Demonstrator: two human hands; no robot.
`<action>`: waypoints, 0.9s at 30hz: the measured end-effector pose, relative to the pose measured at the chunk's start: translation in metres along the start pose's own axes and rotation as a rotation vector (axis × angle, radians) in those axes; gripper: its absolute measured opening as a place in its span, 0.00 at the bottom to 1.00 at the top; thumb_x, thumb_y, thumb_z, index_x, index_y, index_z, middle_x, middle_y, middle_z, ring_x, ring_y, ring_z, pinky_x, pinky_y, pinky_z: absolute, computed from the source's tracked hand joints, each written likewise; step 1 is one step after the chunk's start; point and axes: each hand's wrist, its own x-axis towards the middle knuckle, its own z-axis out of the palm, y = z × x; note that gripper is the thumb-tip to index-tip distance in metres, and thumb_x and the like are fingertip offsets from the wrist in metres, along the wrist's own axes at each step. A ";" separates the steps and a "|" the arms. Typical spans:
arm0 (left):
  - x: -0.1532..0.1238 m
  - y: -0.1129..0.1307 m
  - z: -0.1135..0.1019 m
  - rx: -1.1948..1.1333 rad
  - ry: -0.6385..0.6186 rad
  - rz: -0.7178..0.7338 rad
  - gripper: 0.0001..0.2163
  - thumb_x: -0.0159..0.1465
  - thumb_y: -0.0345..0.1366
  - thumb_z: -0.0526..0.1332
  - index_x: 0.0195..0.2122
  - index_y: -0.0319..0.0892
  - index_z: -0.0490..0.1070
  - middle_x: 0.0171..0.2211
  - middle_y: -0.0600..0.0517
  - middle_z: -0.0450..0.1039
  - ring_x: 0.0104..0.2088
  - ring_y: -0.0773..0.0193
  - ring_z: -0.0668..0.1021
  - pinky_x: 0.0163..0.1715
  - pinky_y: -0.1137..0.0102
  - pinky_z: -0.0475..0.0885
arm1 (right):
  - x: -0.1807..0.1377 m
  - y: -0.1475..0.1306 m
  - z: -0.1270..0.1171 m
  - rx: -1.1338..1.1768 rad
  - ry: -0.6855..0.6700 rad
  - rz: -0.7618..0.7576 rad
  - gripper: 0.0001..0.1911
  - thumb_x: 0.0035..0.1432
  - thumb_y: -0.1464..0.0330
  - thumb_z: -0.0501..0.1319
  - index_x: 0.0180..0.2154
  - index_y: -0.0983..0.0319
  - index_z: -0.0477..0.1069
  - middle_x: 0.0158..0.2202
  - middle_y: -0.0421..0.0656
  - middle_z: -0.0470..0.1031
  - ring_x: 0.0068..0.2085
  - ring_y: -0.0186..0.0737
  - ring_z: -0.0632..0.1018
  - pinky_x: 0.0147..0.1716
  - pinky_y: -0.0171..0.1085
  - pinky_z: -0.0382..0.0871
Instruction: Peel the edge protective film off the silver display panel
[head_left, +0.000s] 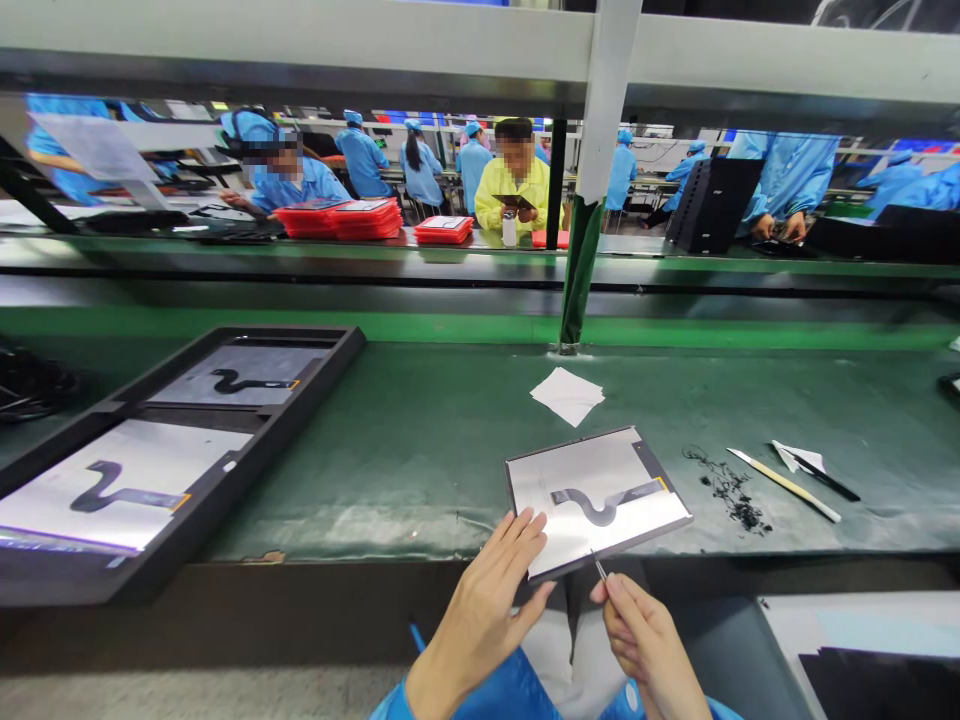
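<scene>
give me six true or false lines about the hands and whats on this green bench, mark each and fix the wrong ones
1. The left hand touches the silver panel. True.
2. A cup stands just beyond the silver panel. False: white paper lies there.
3. The right hand holds a slim metal tool. True.
4. The silver panel's face is plain all over. False: a curved dark strip lies across it.
5. The black tray at left holds two panels. True.
6. A red folder lies right of the silver panel. False: black scraps lie there.
</scene>
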 end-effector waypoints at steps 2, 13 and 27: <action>0.000 -0.001 -0.001 0.000 -0.015 0.004 0.16 0.71 0.35 0.58 0.58 0.36 0.65 0.57 0.38 0.73 0.61 0.50 0.72 0.61 0.54 0.70 | -0.001 -0.001 -0.002 -0.002 0.008 0.005 0.34 0.42 0.38 0.68 0.30 0.64 0.72 0.17 0.27 0.48 0.19 0.23 0.44 0.17 0.28 0.35; -0.003 -0.002 0.002 0.036 -0.016 0.023 0.14 0.72 0.29 0.53 0.58 0.34 0.64 0.58 0.38 0.72 0.63 0.51 0.70 0.60 0.53 0.70 | -0.013 -0.025 -0.007 0.029 0.071 -0.044 0.31 0.44 0.42 0.71 0.29 0.65 0.73 0.19 0.28 0.47 0.21 0.24 0.43 0.19 0.27 0.37; -0.003 -0.001 0.002 -0.009 0.012 0.000 0.16 0.71 0.31 0.57 0.59 0.36 0.64 0.58 0.37 0.73 0.62 0.50 0.72 0.60 0.53 0.71 | -0.017 -0.042 -0.023 0.003 0.143 -0.070 0.29 0.44 0.44 0.72 0.30 0.64 0.74 0.20 0.29 0.46 0.21 0.25 0.44 0.16 0.27 0.39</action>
